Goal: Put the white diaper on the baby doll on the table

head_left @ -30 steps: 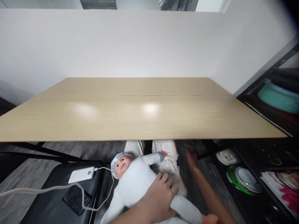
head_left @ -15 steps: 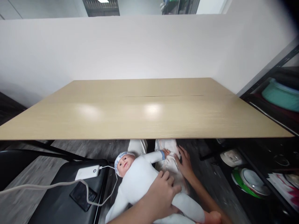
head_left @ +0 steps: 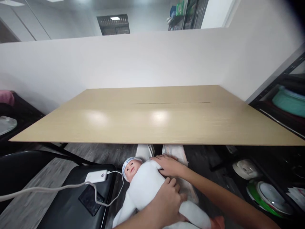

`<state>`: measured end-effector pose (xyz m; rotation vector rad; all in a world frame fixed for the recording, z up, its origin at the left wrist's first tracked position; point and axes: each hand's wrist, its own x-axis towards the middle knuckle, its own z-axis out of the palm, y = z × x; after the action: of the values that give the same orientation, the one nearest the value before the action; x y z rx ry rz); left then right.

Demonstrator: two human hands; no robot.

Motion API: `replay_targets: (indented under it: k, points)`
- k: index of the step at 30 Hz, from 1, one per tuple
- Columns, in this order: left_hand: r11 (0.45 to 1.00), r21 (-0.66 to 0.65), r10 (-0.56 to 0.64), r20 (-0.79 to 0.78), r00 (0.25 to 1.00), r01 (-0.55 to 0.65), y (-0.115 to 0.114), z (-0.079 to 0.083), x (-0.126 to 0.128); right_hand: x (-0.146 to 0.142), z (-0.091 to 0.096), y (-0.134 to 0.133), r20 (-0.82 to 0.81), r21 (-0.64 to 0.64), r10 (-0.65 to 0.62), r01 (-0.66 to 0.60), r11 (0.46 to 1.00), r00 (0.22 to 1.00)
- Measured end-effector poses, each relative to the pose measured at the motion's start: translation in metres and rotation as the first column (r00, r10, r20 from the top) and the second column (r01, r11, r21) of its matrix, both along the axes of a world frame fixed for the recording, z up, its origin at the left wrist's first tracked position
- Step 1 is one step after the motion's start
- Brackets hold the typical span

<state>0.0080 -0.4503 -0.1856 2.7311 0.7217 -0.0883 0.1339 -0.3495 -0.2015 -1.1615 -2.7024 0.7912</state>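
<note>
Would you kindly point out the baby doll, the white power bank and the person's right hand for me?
baby doll (head_left: 145, 183): head view, on its white torso.
white power bank (head_left: 96, 176): head view, middle of its top face.
right hand (head_left: 168, 165): head view, back of the hand, lying on the doll's arm.

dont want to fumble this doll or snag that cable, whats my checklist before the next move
1. Left hand grip on the doll: cannot tell; fingers lie over its middle, thumb hidden.
2. Right hand on the doll: ok; it rests flat by the shoulder.
3. White cable clear of the doll: cannot tell; its loop passes close beside the head.
4. Power bank steady: ok; lies flat on the black chair.
5. Table edge clear of the head: cannot tell from this view.
</note>
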Motion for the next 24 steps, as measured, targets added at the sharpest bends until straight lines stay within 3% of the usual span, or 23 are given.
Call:
replay_targets:
  k: [3,7,10,12,14,16,18,19,21,24]
  points:
    - [0.999,0.029,0.042,0.069,0.997,-0.044,-0.001,-0.001,-0.007,-0.023,0.001,0.008,0.064,0.028,0.024,-0.026,0.999,0.998]
    - [0.996,0.088,0.01,0.218,0.976,-0.03,-0.004,0.016,-0.028,-0.031,0.025,0.003,-0.063,0.115,0.012,-0.005,0.993,0.998]
    - [0.993,0.091,-0.113,0.444,0.889,0.081,-0.016,0.031,-0.061,-0.024,0.051,-0.014,-0.213,0.107,-0.066,0.09,0.99,0.975]
    - [0.995,0.079,-0.092,0.592,0.8,0.056,-0.028,0.034,-0.091,-0.016,0.069,-0.029,-0.341,0.071,-0.161,0.196,0.978,0.926]
    - [0.981,0.081,0.072,0.692,0.718,-0.177,-0.038,0.034,-0.12,-0.004,0.083,-0.044,-0.474,0.029,-0.277,0.33,0.944,0.836]
    - [0.861,0.082,0.274,0.757,0.593,-0.502,-0.038,0.033,-0.143,0.009,0.093,-0.055,-0.594,-0.021,-0.386,0.466,0.885,0.706]
    - [0.736,0.035,0.422,0.758,0.498,-0.676,-0.025,0.035,-0.154,0.021,0.098,-0.059,-0.688,-0.09,-0.461,0.565,0.82,0.561]
    - [0.717,-0.009,0.485,0.725,0.489,-0.697,-0.014,0.039,-0.155,0.025,0.099,-0.059,-0.723,-0.124,-0.484,0.597,0.793,0.493]
    - [0.729,-0.125,0.589,0.617,0.523,-0.674,0.014,0.049,-0.152,0.031,0.103,-0.052,-0.768,-0.185,-0.517,0.642,0.744,0.378]
    - [0.723,-0.248,0.67,0.481,0.566,-0.645,0.062,0.073,-0.141,0.041,0.112,-0.033,-0.777,-0.178,-0.533,0.695,0.696,0.335]
